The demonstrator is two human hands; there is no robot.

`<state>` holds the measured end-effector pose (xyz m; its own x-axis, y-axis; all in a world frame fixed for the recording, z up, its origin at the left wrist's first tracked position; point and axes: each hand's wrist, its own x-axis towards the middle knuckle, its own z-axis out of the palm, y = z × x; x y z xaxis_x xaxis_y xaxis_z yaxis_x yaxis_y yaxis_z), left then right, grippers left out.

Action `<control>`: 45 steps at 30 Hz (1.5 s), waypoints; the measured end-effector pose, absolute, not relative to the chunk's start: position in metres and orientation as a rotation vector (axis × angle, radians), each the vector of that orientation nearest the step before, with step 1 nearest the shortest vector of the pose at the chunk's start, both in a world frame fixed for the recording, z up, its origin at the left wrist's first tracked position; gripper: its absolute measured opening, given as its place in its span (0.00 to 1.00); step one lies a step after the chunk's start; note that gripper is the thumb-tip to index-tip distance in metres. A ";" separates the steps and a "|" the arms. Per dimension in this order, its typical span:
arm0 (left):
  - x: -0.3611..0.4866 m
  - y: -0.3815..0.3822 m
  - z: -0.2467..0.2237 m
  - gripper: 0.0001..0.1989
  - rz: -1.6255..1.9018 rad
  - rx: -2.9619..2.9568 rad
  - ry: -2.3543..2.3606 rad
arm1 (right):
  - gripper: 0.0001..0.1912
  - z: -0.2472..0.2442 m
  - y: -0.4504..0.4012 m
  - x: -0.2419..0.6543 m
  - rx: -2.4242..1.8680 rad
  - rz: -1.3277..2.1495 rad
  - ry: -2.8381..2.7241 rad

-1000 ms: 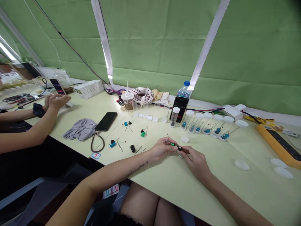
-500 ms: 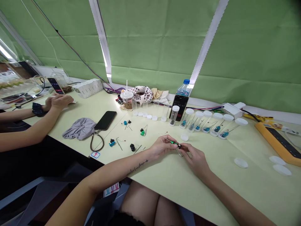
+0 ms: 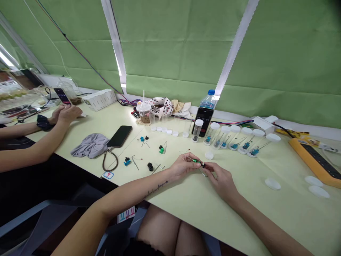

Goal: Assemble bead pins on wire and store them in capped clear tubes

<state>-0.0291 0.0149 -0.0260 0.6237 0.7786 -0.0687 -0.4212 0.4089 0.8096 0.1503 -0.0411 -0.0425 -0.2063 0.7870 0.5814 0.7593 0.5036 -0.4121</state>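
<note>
My left hand [image 3: 182,167] pinches a small shiny green metal part [image 3: 195,161] with a thin wire or rod sticking out. My right hand [image 3: 223,181] grips a small black round piece [image 3: 203,165] at the green part's right end; the two meet between my fingertips. Below them an L-shaped metal key [image 3: 203,173] pokes out; which fingers hold it I cannot tell. To the left lie loose sets of similar parts: a green one [image 3: 161,150], a blue one [image 3: 127,162] and a black one [image 3: 150,166], with thin metal keys beside them.
Capped clear tubes [image 3: 235,137] with blue parts stand behind my right hand. A timer phone [image 3: 204,122] leans on a water bottle [image 3: 208,100]. Right is an orange power strip [image 3: 314,160]; left, a dark phone [image 3: 119,136] and grey cloth [image 3: 90,145]. A co-worker's hands [image 3: 65,113] are far left.
My hands stay in nearly the same place, still on the green part and black piece. The co-worker's hands shift slightly. The timer reads one second later.
</note>
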 end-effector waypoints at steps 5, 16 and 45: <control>-0.029 0.015 -0.028 0.18 0.786 0.842 0.478 | 0.07 -0.041 -0.041 0.150 -1.266 0.046 -1.976; -0.028 0.017 -0.026 0.18 0.813 0.841 0.490 | 0.11 -0.043 -0.042 0.150 -1.305 0.114 -1.934; -0.028 0.016 -0.030 0.17 0.808 0.854 0.475 | 0.09 -0.041 -0.042 0.150 -1.300 0.099 -1.959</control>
<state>-0.0275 0.0155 -0.0304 0.6170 0.7850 -0.0564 -0.4313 0.3972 0.8101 0.1498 -0.0418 -0.0414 -0.1842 0.8142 0.5506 0.7542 0.4763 -0.4520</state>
